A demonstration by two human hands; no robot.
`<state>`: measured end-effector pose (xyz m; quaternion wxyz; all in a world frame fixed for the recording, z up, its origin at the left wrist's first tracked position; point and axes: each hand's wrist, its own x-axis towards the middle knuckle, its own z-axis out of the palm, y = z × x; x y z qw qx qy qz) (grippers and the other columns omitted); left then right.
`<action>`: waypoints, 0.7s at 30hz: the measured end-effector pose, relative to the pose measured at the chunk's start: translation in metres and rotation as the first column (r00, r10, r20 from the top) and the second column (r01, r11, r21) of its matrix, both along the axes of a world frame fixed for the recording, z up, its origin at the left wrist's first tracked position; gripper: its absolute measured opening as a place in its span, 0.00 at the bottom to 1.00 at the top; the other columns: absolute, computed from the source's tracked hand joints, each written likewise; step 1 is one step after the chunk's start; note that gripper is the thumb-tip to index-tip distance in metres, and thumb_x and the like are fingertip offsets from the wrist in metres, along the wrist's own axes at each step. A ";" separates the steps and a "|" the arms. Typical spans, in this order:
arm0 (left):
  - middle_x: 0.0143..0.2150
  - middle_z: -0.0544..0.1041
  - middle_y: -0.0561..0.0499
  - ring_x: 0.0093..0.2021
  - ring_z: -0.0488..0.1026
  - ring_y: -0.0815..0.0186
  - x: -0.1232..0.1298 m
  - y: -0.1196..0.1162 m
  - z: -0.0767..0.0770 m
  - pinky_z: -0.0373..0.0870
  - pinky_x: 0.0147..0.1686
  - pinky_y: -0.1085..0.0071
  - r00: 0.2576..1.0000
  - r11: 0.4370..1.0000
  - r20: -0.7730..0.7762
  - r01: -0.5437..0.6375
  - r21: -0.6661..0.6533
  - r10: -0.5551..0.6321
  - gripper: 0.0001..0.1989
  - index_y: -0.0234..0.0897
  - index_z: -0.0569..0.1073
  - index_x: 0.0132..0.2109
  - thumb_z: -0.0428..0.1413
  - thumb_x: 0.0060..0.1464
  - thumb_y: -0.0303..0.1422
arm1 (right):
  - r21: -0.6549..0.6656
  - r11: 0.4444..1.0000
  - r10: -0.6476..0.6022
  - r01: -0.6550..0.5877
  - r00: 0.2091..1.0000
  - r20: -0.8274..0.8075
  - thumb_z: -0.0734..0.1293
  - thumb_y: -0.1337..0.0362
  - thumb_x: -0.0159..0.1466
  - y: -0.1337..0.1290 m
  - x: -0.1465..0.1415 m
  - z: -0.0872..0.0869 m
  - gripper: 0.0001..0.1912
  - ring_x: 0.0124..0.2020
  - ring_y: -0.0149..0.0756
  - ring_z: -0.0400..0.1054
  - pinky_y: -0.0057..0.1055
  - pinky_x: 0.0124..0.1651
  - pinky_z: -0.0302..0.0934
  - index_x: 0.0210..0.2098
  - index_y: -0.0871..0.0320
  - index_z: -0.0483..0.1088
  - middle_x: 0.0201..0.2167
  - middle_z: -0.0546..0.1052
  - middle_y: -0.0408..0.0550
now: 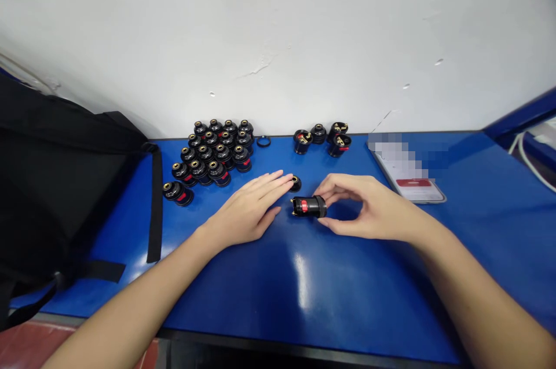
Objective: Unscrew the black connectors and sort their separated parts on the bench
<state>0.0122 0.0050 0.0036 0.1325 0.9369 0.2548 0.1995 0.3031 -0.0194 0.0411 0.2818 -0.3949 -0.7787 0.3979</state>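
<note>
Between thumb and fingers of my right hand (pixel 369 207) is a black cylindrical part (pixel 309 206), tilted on its side. It has a red patch, a ribbed ring at the right end and small brass prongs at the left. My left hand (pixel 252 207) reaches toward it palm down, fingers stretched out and thumb apart. Its fingertips are at a small black domed cap (pixel 295 183) with a brass hole; whether they touch it I cannot tell. No object shows in the left hand.
Several assembled black parts with brass tops (pixel 211 153) stand in rows at the back left, near a thin black ring (pixel 263 141). Open black housings (pixel 302 142) sit by the wall. A phone (pixel 408 178) lies right; a black bag (pixel 65 183) covers the left side.
</note>
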 end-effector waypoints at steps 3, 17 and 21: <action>0.75 0.68 0.44 0.77 0.61 0.54 -0.007 0.003 0.002 0.64 0.74 0.46 1.000 0.997 0.006 -0.022 0.075 0.021 0.29 0.41 0.59 0.75 0.51 0.71 0.27 | -0.010 1.000 -0.003 0.003 1.000 -0.002 0.76 0.64 0.60 -0.001 -0.001 0.001 0.13 0.40 0.41 0.83 0.40 0.49 0.81 0.44 0.54 0.77 0.42 0.85 0.49; 0.58 0.82 0.43 0.58 0.79 0.58 -0.021 0.010 0.004 0.80 0.60 0.55 0.986 0.994 0.163 -0.055 0.098 0.039 0.15 0.40 0.77 0.62 0.57 0.71 0.29 | 0.082 0.990 -0.109 0.112 0.993 -0.043 0.77 0.61 0.61 0.001 -0.007 -0.012 0.15 0.42 0.42 0.83 0.40 0.51 0.82 0.47 0.54 0.77 0.43 0.84 0.49; 0.58 0.82 0.43 0.58 0.79 0.58 -0.026 0.011 0.005 0.80 0.60 0.57 0.993 1.000 0.119 -0.025 0.011 0.023 0.15 0.39 0.77 0.61 0.60 0.69 0.31 | 0.081 0.988 -0.124 0.129 0.990 -0.064 0.78 0.60 0.62 0.000 -0.010 -0.013 0.16 0.42 0.43 0.83 0.41 0.50 0.82 0.47 0.54 0.78 0.43 0.84 0.50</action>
